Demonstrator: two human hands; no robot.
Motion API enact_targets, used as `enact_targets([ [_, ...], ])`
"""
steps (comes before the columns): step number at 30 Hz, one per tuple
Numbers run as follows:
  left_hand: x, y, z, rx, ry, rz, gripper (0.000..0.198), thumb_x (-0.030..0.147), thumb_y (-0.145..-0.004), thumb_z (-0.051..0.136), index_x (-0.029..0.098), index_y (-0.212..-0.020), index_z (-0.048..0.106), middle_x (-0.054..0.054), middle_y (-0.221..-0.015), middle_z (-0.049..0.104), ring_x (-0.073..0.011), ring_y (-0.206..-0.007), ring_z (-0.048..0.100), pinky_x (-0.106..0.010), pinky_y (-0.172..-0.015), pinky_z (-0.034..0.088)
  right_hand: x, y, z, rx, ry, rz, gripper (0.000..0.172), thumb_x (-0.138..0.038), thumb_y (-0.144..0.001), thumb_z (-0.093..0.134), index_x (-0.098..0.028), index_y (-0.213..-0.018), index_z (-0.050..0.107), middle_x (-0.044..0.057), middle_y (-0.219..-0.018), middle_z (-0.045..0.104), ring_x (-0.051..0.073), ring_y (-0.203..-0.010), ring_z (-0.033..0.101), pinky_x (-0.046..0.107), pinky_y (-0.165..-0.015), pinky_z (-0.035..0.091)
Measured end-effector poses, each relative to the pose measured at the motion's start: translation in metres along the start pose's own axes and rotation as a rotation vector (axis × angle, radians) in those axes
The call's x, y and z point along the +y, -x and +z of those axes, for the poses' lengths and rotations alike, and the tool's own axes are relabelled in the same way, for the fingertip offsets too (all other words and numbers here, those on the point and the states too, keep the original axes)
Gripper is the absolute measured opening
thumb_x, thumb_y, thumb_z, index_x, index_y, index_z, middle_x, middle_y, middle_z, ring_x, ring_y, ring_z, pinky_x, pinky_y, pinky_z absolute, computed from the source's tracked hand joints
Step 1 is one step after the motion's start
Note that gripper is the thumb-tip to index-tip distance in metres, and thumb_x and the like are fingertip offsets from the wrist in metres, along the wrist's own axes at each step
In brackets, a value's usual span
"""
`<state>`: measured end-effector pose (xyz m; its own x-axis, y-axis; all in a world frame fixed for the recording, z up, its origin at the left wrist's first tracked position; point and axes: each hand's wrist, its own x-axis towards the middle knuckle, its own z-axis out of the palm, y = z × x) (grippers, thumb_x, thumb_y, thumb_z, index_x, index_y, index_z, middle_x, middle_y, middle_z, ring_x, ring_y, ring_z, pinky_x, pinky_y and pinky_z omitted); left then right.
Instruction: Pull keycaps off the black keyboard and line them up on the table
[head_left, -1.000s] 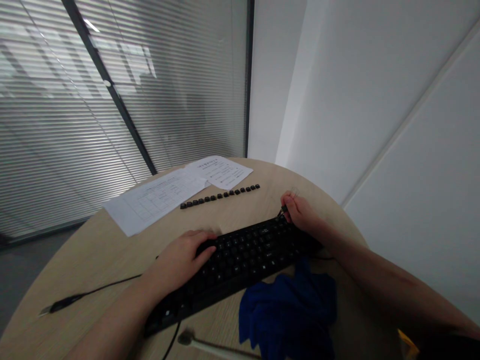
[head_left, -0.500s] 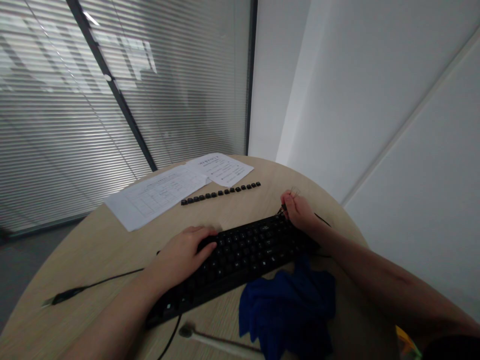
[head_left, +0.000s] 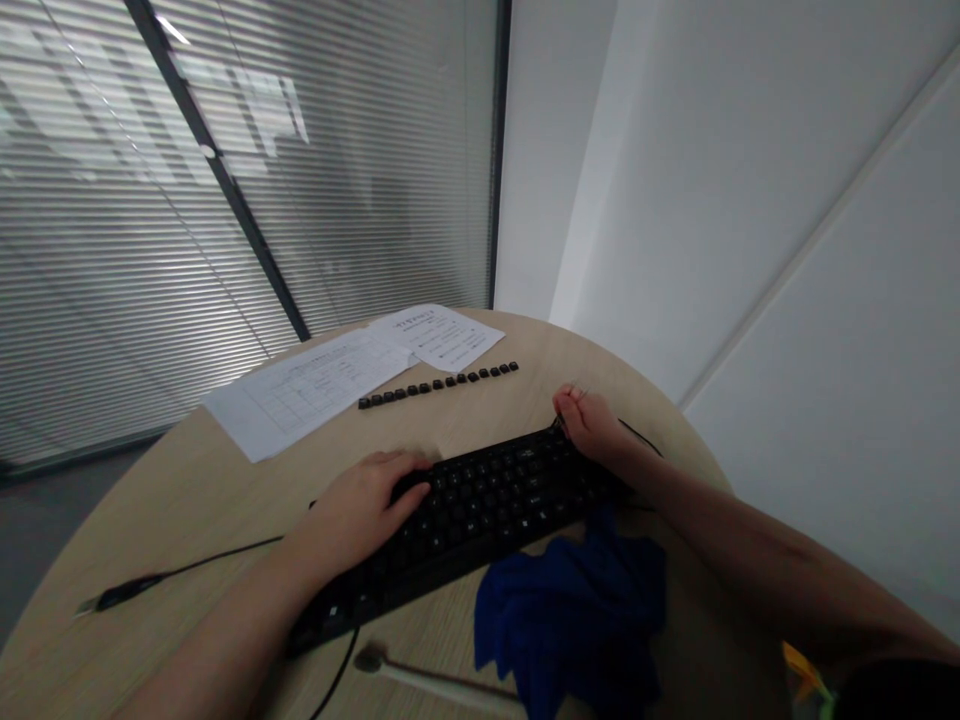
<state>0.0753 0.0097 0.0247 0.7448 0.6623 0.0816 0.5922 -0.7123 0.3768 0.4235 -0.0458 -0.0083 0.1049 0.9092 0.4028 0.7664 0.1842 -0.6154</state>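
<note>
A black keyboard (head_left: 487,505) lies slantwise on the round wooden table. My left hand (head_left: 367,505) grips its far edge toward the left, thumb over the keys and fingertips partly hidden. Over the keyboard's far right corner, my right hand (head_left: 589,422) is closed in a fist around what looks like a wire keycap puller (head_left: 579,388). Thin wire shows above the fist, and its lower end sits down by the top row of keys. Beyond the keyboard, several loose black keycaps (head_left: 437,384) form a slanted row.
Printed sheets (head_left: 322,385) lie at the far left of the table (head_left: 187,510). A crumpled blue cloth (head_left: 574,620) and a toothbrush-like brush (head_left: 442,688) are in front of the keyboard. A USB cable (head_left: 135,590) extends left. Blinds and a white wall stand behind.
The view has shifted slightly. My right fist has tilted a little at the keyboard's far right corner; my left hand keeps its hold on the keyboard.
</note>
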Motion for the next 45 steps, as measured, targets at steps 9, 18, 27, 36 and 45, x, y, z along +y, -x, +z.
enact_targets([
  [9, 0.001, -0.001, -0.001, -0.015, 0.008, 0.001, 0.036, 0.036, -0.097, 0.048, 0.022, -0.122, 0.069, -0.008, -0.121, 0.074, -0.0257, -0.113, 0.066, -0.043, -0.104, 0.049, 0.015, 0.001, 0.004, 0.089, -0.072, 0.044, 0.044, -0.055, -0.104, 0.029, -0.025, -0.079, 0.05, 0.0, -0.054, 0.054, 0.018, -0.051, 0.053, 0.032, -0.056, 0.042],
  [18, -0.003, -0.001, 0.0, -0.015, 0.044, 0.017, 0.034, 0.034, -0.096, 0.05, 0.021, -0.119, 0.071, -0.008, -0.119, 0.074, -0.0256, -0.111, 0.067, -0.043, -0.103, 0.049, 0.016, 0.005, 0.007, 0.182, -0.274, 0.086, 0.05, -0.067, -0.1, 0.034, -0.023, -0.082, 0.051, -0.004, -0.049, 0.054, 0.013, -0.043, 0.053, 0.024, -0.045, 0.041],
  [27, -0.004, 0.0, 0.0, 0.008, 0.067, 0.019, 0.035, 0.036, -0.096, 0.052, 0.022, -0.12, 0.072, -0.008, -0.119, 0.074, -0.0265, -0.11, 0.067, -0.044, -0.103, 0.05, 0.016, -0.005, 0.004, 0.384, -0.524, 0.144, 0.048, -0.07, -0.097, 0.037, -0.025, -0.085, 0.047, -0.006, -0.053, 0.053, 0.012, -0.041, 0.052, 0.023, -0.04, 0.043],
  [36, 0.022, 0.006, -0.005, 0.147, 0.131, 0.0, 0.035, 0.035, -0.094, 0.055, 0.019, -0.122, 0.07, -0.011, -0.119, 0.073, -0.0277, -0.111, 0.067, -0.045, -0.101, 0.05, -0.042, 0.022, -0.023, 0.072, -0.024, -0.598, 0.009, -0.022, -0.096, 0.057, -0.022, -0.101, 0.065, 0.005, -0.085, 0.075, 0.015, -0.073, 0.071, 0.025, -0.066, 0.055],
  [45, 0.046, 0.009, -0.001, 0.152, 0.643, 0.019, 0.041, 0.036, -0.087, 0.067, 0.02, -0.125, 0.068, -0.007, -0.108, 0.074, -0.0198, -0.091, 0.068, -0.035, -0.084, 0.055, -0.087, 0.043, -0.011, -0.136, -0.297, -0.8, 0.015, -0.013, -0.093, 0.061, -0.019, -0.105, 0.066, 0.007, -0.092, 0.076, 0.014, -0.081, 0.073, 0.022, -0.073, 0.058],
])
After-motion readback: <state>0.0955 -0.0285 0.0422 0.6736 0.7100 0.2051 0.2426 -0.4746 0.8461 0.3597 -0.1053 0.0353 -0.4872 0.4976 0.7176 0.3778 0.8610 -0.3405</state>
